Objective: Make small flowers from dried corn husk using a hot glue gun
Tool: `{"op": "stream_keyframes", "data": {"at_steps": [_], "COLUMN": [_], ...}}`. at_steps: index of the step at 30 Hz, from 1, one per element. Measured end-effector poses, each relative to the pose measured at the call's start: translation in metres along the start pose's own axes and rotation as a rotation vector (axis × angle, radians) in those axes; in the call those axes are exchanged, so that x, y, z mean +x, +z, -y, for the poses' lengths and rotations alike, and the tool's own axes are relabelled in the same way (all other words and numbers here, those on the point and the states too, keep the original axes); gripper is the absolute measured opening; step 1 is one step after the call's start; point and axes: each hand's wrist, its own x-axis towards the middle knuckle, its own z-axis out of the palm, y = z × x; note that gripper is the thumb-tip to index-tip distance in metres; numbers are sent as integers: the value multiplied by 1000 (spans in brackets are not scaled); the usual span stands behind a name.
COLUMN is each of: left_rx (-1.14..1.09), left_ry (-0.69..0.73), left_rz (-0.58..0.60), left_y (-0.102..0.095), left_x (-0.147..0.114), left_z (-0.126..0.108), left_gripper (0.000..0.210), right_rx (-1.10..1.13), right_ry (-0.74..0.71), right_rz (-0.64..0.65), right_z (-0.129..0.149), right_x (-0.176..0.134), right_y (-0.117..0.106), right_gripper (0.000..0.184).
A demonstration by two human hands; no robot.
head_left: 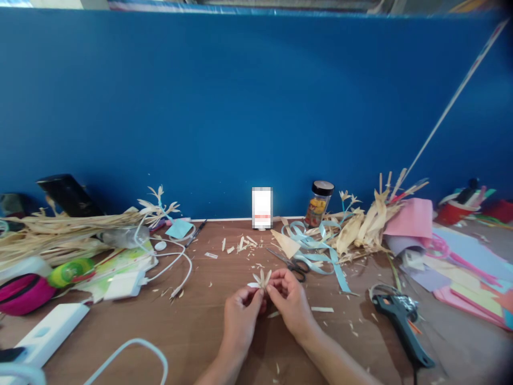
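Observation:
Between my two hands is a small flower of pale dried husk [262, 278], its narrow petals fanned upward. My left hand [244, 313] pinches its base from the left with thumb and fingers. From the other side, my right hand [289, 302] grips the same base, fingers curled and thumb pressed in. The stem end, if there is one, is hidden by the fingertips. Just beyond my right hand lie dark-handled scissors [298, 267]. Light blue ribbon [308, 243] curls behind them, beside a cut piece of husk [285, 245].
A glue gun [401, 321] lies at right, near coloured paper [468, 256]. Husk bundles [364, 227] and a jar [319, 203] stand at the back. On the left are a power strip [52, 334], a white cable [188, 267], a charger [125, 283] and a pink pouch [26, 294].

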Motion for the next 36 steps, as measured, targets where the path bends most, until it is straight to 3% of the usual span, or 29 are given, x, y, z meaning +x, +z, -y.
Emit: {"op": "stream_keyframes", "data": {"at_steps": [28, 36], "left_rx": [5, 33], "left_ry": [14, 4], "left_rz": [15, 18], "left_y": [0, -1], "left_x": [1, 1], "left_z": [3, 2], "left_gripper": [27, 27], "right_rx": [-43, -87], "right_ry": [-27, -64], "right_rz": [89, 87], "right_z": [6, 6], "right_x": [-2, -1], "right_y": [1, -1], "right_gripper": [15, 7]}}
